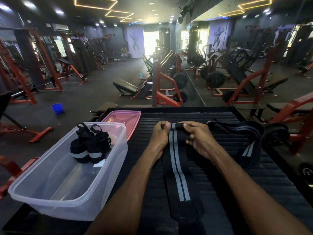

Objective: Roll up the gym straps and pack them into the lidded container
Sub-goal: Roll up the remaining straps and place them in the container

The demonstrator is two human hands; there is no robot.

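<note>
A black strap with two grey stripes (177, 165) lies lengthwise on the black ribbed platform (220, 180), its far end curled into a small roll. My left hand (160, 134) and my right hand (199, 138) pinch that roll from either side, fingers curled round it. A second black and grey strap (243, 133) lies loose in a bend to the right. The clear plastic container (71, 199) stands at the left and holds two rolled black straps (91, 146). Its pink lid (123, 119) lies behind it.
The platform has a raised rim at its far edge (169, 108). A weight plate (277, 133) sits just off its right side. Red and black gym machines, a blue bucket (57, 108) and a mirror wall fill the room beyond.
</note>
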